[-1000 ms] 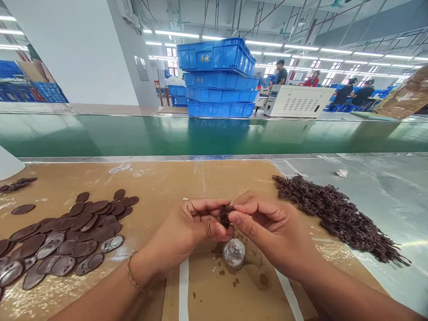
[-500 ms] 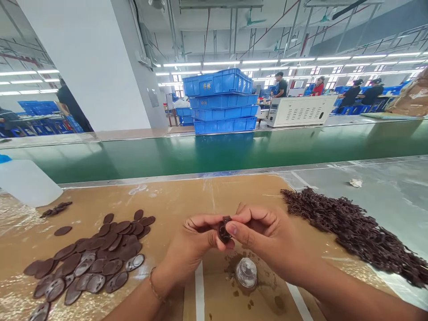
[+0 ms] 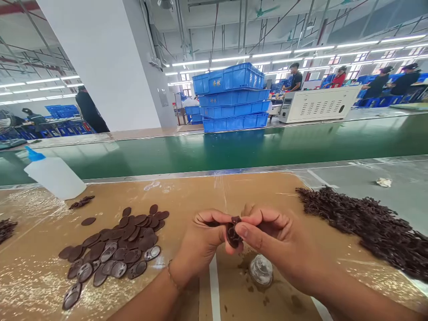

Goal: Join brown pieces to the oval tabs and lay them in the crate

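Note:
Between my two hands, above the brown work surface, is a small dark brown oval piece point(image 3: 233, 235) with a raised shape on its face. My left hand point(image 3: 203, 240) pinches it from the left side. The thumb and fingertips of my right hand point(image 3: 267, 227) are closed at its right edge, partly covering it. Just below my hands stands a small clear round container point(image 3: 261, 270), with wet spots around it. To the left lies a loose pile of dark brown oval discs point(image 3: 117, 240), some with shiny faces. A heap of thin, twisted dark brown pieces point(image 3: 364, 223) spreads at the right.
A white bottle point(image 3: 56, 176) with a blue nozzle stands at the back left. Behind the work surface runs a green conveyor belt point(image 3: 167, 154). Stacked blue crates point(image 3: 234, 98) and a white machine point(image 3: 317, 104) are beyond it, with several people farther back.
The view has turned slightly left, so the scene sits farther right in the picture. Both my hands stay closed around the small brown piece, in nearly the same pose.

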`<state>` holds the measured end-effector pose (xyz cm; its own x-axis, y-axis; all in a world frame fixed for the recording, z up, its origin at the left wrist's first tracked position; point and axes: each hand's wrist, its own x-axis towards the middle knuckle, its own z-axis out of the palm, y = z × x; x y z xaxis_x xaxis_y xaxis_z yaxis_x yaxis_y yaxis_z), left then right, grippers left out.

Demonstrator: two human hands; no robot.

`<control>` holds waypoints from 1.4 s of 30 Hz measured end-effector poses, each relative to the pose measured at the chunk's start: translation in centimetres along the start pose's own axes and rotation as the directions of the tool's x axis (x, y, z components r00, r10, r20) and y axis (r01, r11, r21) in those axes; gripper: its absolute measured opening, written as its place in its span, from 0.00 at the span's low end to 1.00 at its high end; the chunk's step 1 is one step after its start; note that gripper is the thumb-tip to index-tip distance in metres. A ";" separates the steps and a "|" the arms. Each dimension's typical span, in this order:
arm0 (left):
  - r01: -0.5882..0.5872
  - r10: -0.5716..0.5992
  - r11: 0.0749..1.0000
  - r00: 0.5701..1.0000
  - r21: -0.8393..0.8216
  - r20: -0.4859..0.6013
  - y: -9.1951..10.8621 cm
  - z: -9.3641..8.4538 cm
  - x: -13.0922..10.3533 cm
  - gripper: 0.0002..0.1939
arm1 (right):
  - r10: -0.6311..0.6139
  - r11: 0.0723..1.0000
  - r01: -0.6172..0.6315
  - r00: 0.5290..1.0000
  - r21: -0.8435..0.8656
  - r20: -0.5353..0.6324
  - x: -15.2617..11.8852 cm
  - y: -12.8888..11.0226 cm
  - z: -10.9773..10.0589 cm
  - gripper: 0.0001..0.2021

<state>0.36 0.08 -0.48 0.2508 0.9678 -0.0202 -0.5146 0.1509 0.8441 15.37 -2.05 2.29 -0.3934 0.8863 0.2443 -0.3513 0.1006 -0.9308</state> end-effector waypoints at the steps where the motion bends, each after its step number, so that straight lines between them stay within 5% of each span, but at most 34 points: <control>1: 0.000 0.000 1.000 1.000 0.003 -0.007 -0.1 0.0 0.0 0.12 | -0.006 1.000 0.006 1.000 -0.006 -0.010 -0.1 0.0 0.0 0.11; 42: 0.060 -0.048 0.990 0.994 0.127 -0.095 -1.1 1.0 -0.1 0.12 | 0.013 1.000 -0.013 0.997 0.007 -0.078 -0.9 1.3 -1.5 0.11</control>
<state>1.71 -0.37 -0.88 0.1963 0.9742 -0.1110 -0.3905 0.1815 0.9025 16.52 -2.03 0.41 -0.3307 0.9200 0.2102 -0.3524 0.0862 -0.9319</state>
